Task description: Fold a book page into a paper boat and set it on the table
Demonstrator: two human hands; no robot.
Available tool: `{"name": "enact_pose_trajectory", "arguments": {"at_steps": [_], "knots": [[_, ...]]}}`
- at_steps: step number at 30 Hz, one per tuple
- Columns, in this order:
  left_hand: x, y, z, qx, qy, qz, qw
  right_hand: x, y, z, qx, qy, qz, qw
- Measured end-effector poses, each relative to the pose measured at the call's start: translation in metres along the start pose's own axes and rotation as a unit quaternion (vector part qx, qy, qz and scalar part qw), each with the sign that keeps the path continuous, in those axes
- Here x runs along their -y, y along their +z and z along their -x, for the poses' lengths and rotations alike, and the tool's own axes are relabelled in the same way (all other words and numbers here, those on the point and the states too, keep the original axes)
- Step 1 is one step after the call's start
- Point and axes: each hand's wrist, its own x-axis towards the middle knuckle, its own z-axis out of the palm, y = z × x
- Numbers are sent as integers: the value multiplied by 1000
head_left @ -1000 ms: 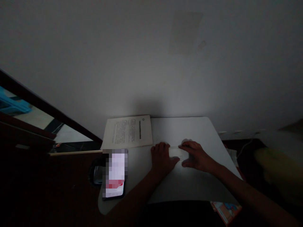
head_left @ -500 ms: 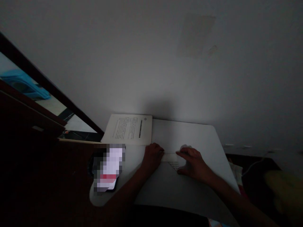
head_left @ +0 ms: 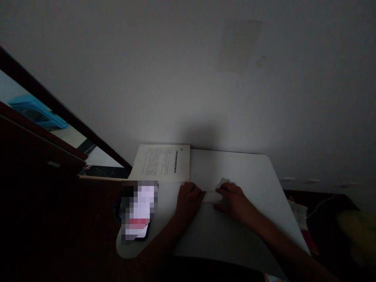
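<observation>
The scene is dim. On a small white table (head_left: pixel 258 172) lies a large white sheet of paper (head_left: pixel 217 231). My left hand (head_left: pixel 189 199) and my right hand (head_left: pixel 233 201) rest on it side by side, fingers curled down. Between them sits a narrow white folded strip (head_left: pixel 210 196), pressed by the fingertips of both hands. The strip's edges are partly hidden under my fingers.
A printed booklet (head_left: pixel 163 163) lies at the table's back left. A lit phone (head_left: pixel 138 213) sits at the left front edge. A white wall stands close behind. Dark wooden furniture (head_left: pixel 44 196) fills the left; a cable and clutter lie low on the right.
My hands have drawn closer together and the white piece between them looks narrower than a second ago. The view has shifted slightly.
</observation>
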Motion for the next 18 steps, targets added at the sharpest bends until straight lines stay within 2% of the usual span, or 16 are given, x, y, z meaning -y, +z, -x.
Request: {"name": "enact_pose_trajectory", "arguments": {"at_steps": [8,18], "knots": [[-7,-7,6,10,3,-46,999,8,29,-17,-94,11,-15,995],[-5,-6,8,27,-5,-51,998,18,34,-46,-97,90,-13,991]]}}
